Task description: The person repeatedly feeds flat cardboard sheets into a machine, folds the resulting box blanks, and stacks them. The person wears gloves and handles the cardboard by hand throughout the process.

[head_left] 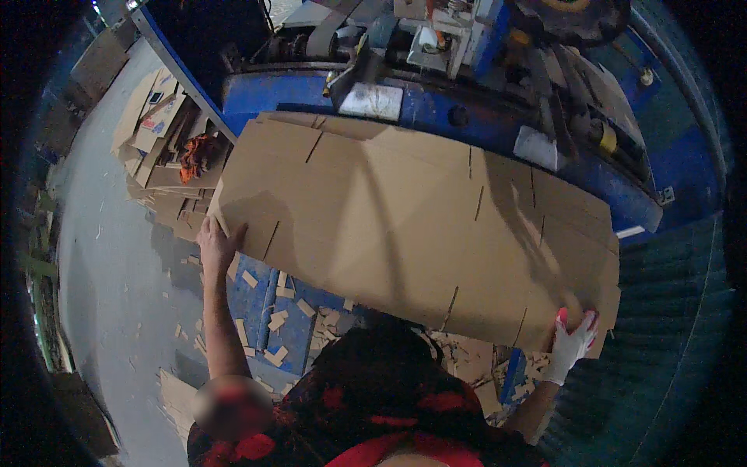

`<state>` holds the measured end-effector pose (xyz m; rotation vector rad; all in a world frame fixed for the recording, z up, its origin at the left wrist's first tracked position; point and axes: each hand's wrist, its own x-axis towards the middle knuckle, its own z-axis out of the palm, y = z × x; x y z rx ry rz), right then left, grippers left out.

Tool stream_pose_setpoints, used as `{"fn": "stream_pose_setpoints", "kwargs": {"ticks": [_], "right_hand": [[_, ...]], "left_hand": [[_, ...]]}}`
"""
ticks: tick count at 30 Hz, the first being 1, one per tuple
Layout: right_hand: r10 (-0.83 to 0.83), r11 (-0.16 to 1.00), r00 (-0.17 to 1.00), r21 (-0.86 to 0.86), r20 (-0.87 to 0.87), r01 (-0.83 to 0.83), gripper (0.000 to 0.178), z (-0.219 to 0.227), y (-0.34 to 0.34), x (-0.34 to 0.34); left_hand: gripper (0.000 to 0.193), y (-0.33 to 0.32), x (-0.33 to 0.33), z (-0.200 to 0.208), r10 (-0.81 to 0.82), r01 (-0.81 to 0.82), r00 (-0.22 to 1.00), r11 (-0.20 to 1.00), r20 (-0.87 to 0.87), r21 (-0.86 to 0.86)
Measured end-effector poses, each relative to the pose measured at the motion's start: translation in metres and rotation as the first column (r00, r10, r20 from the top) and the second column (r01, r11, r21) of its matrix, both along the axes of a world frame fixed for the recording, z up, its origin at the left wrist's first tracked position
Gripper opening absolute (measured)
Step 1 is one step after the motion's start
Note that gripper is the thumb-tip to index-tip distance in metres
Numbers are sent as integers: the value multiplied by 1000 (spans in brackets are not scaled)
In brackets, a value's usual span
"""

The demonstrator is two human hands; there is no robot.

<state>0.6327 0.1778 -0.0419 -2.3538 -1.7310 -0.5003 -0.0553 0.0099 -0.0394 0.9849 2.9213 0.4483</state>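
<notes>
A wide brown cardboard sheet (428, 226) with several dark slits spans the space in front of me, its far edge over the blue machine. At its near left corner, my bare left hand (220, 243) is closed on the edge, the thumb on top. My right hand (574, 342), in a white glove with red fingertips, grips the near edge close to the right corner. The undersides of the sheet and the fingers below it are hidden.
The blue machine (424, 101) with rollers and metal plates stands beyond the sheet. Flat cardboard pieces (159, 128) are piled at the left, with an orange cloth (196, 158) on them. Small cardboard scraps (278, 319) litter the area below. Dark green ribbed matting (669, 311) lies right.
</notes>
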Motion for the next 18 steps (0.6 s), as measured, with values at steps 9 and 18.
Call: {"fn": "stream_pose_setpoints", "kwargs": {"ticks": [9, 18], "right_hand": [[316, 885, -69, 267, -946, 381, 55, -9, -41, 16], [424, 889, 126, 386, -897, -247, 53, 64, -66, -108]], "left_hand": [[80, 4, -28, 5, 144, -151, 986, 985, -83, -85], [54, 8, 46, 31, -649, -195, 675, 301, 351, 933]]}}
